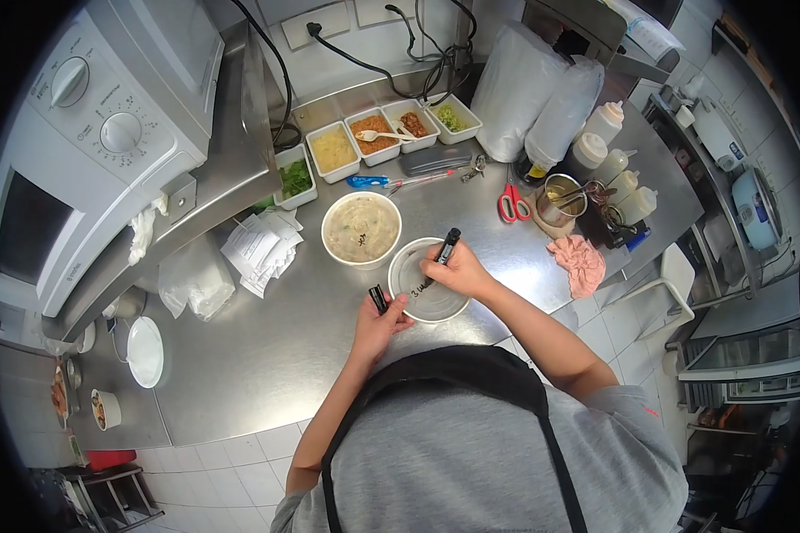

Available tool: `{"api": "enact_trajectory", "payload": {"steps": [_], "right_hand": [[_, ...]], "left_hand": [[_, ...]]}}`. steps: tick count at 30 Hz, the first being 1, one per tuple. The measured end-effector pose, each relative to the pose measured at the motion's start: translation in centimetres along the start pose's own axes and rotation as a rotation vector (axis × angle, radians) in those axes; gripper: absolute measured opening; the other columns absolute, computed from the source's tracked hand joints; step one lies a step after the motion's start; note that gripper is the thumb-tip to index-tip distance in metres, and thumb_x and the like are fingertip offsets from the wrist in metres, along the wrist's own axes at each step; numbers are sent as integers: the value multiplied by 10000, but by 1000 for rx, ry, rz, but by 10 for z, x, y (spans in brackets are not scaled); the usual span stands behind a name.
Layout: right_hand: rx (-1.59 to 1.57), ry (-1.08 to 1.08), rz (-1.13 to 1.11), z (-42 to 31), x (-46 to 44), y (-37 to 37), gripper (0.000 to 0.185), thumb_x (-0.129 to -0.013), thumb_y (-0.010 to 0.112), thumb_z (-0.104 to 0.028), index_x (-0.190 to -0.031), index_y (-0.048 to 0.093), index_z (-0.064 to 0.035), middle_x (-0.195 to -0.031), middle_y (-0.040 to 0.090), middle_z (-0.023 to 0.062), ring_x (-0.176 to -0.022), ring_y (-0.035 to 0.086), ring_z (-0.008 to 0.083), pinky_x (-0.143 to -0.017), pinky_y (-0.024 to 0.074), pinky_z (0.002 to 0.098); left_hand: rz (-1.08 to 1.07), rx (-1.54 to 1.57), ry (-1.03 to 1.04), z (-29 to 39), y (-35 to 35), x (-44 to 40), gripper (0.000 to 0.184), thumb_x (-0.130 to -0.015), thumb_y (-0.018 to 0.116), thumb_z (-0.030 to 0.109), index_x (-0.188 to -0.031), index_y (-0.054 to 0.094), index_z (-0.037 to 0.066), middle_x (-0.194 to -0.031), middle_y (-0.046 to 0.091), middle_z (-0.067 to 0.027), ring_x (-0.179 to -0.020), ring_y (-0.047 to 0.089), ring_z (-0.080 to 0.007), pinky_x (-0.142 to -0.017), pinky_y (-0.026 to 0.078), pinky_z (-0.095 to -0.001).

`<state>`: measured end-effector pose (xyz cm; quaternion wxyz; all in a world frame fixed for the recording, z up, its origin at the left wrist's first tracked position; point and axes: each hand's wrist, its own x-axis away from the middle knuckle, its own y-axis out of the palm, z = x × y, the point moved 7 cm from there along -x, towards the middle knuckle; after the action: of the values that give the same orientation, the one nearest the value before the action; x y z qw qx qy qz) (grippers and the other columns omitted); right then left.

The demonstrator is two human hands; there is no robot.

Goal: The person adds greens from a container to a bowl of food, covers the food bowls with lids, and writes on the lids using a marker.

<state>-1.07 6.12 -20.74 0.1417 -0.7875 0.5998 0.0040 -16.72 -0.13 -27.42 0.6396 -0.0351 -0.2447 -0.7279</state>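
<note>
On the steel counter, near its front edge, sits a round lidded container (pixel 428 306) with dark handwriting on its clear lid. My right hand (pixel 460 271) is closed around a black marker (pixel 449 244), its tip side down at the lid. My left hand (pixel 380 327) holds a black marker cap (pixel 378 299) and touches the left rim of the same container. Just behind and to the left stands a second round container (pixel 362 228), filled with pale food and with dark writing on top.
White trays of food (pixel 332 151) line the back wall. Red scissors (pixel 512 202), a metal pot (pixel 562 200), squeeze bottles (pixel 637 204) and a pink cloth (pixel 578 265) are at right. Paper slips (pixel 262 251), a plastic bag (pixel 196 282) and a white lid (pixel 145 352) lie left.
</note>
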Motion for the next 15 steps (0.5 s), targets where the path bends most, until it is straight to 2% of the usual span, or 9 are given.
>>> {"api": "enact_trajectory", "payload": {"steps": [5,15], "right_hand": [[13,-6,-1,-2,0,-1,234,-771,595,-142,-591,528,-9,-484,448,32,-465,402,96,-452,341,310],[53,-30,78,-2,1,-7,273,-772,591,-130,-557,485,0,-456,386,47,-445,365,100,-436,325,321]], "left_hand": [[-7,-14,1,0,-1,-1,290,-873,638,208,-880,376,84,-738,536,-37,-632,603,-123,-600,568,-293],[-1,-32,-6,3,0,2,303,-870,643,219,-885,374,79,-740,541,-44,-628,609,-130,-600,568,-288]]}}
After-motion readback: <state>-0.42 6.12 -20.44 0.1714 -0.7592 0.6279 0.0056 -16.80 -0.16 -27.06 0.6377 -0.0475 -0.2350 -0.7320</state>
